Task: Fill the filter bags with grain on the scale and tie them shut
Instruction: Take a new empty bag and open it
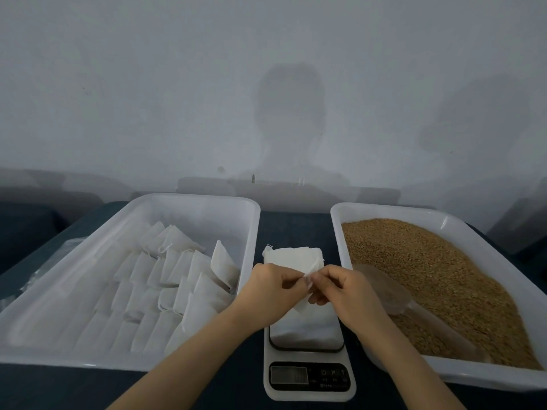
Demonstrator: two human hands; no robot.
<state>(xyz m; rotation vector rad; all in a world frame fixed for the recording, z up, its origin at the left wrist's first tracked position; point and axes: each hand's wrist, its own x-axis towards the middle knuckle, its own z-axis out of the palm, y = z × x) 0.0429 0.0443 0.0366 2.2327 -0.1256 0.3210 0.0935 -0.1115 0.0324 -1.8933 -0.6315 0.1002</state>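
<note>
I have one filter bag (301,305) pinched at its top between both hands over the platform of the scale (309,377); I cannot tell if its lower edge touches. My left hand (272,288) and right hand (340,291) meet there, fingers (291,278) curled on the bag's mouth. A stack of bags (291,255) lies just behind the scale on the table (293,223). The left tray (189,199) holds many white bags (165,279); the right tray (384,210) holds grain (429,276) and a clear scoop (381,288).
</note>
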